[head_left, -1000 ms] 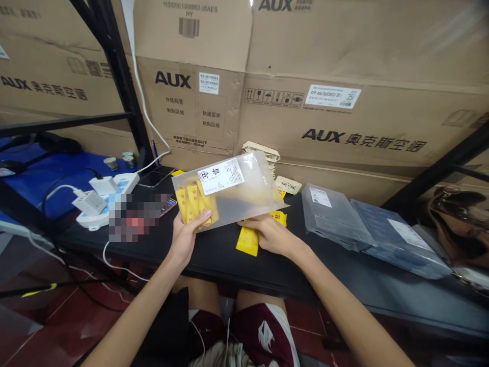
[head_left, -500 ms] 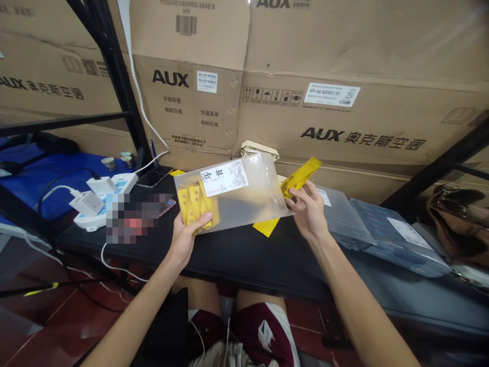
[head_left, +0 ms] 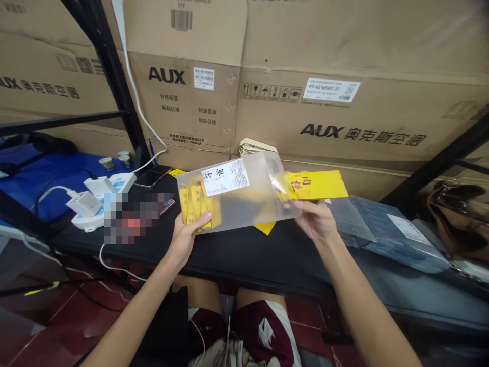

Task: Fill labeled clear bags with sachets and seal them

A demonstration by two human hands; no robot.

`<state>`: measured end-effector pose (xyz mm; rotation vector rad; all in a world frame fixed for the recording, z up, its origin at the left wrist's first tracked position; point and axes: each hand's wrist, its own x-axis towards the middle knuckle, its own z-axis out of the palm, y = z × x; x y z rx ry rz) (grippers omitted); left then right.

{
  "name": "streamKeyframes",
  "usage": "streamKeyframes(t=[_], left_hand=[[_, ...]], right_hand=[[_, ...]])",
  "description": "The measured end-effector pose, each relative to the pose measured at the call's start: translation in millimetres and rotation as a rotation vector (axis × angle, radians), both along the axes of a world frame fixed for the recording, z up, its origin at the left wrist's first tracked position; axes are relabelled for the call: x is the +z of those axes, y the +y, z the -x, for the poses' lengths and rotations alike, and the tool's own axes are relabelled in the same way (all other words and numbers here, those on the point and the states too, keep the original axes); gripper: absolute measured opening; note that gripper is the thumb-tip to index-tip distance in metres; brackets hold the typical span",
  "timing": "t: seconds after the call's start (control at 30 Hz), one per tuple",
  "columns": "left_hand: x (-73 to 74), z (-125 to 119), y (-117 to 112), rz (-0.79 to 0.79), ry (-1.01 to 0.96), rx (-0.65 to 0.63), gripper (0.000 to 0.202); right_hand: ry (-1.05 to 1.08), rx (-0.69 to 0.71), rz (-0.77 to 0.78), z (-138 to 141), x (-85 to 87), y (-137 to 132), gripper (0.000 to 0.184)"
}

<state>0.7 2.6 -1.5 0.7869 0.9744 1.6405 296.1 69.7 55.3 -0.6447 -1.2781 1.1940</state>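
My left hand [head_left: 186, 235] grips the closed end of a frosted plastic bag [head_left: 248, 208], thumb on top. Several yellow packets [head_left: 193, 201] show through that end, and a white printed label [head_left: 225, 177] is on the bag's front. At the bag's mouth on the right, my right hand [head_left: 318, 220] pinches a flat yellow packet [head_left: 321, 184] with red lettering. The packet's left end is inside the mouth; the rest sticks out to the right. My right fingers are partly hidden behind the packet and the bag's edge. Another yellow packet [head_left: 266, 227] lies on the black table underneath.
Large cardboard boxes [head_left: 275, 117] stand along the back. A white power strip [head_left: 89, 216] with plugs and cables sits at left, beside a blurred patch. On the right lie more plastic bags [head_left: 397, 234] and a brown bag [head_left: 454, 214]. Black rack posts [head_left: 110, 71] frame the table.
The yellow packet in my right hand has turned from an upward slant to nearly level, its lettered face now showing. My right hand has shifted slightly right and down; my left hand is nearly still.
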Motion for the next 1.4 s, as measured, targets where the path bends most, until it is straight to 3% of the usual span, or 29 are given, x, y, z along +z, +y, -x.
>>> streamKeyframes(t=[0.13,0.27,0.4,0.67,0.77,0.9,0.97,1.03,1.1,1.17,1.23,1.33,1.4], left_hand=[[-2.1,0,0,0.016,0.053,0.005,0.072],[-4.1,-2,-1,-0.013,0.15,-0.045,0.07],[-5.2,-4,-2,-0.058,0.247,-0.168,0.072],[-9.7,0,-2,-0.112,0.256,-0.206,0.052],[-9.8,1,-2,-0.049,0.203,-0.206,0.056],[-5.8,0,1,0.019,0.07,-0.122,0.06],[-2.2,0,3,0.035,-0.04,-0.063,0.058],[0.9,2,5,0.028,-0.149,0.005,0.054],[2.4,4,6,0.002,-0.214,0.076,0.052],[2.1,7,6,-0.021,-0.238,0.12,0.054],[1.0,8,7,-0.037,-0.252,0.14,0.056],[0.5,8,6,-0.059,-0.262,0.165,0.055],[1.5,6,6,-0.06,-0.263,0.17,0.054]], right_hand=[[-0.155,0.05,0.015,-4,-3.6,0,0.079],[-0.555,0.237,-0.062,6,-1.1,-4,0.063],[-0.845,0.252,-0.233,27,-6.8,-14,0.074],[-0.824,0.216,-0.35,47,-24.6,-27,0.052],[-0.786,0.291,-0.348,42,-16.3,-28,0.029],[-0.684,0.376,-0.288,28,5.5,-28,0.026],[-0.432,0.217,-0.29,19,13.3,-26,0.016],[-0.142,-0.068,-0.325,11,15.0,-18,0.008],[-0.06,-0.322,-0.35,4,9.6,-7,0.009],[-0.309,-0.463,-0.34,0,-1.6,6,0.008],[-0.719,-0.514,-0.312,-1,-15.3,17,0.007],[-1.199,-0.387,-0.308,5,-32.6,22,0.017],[-1.305,-0.203,-0.381,15,-38.8,18,0.026]])
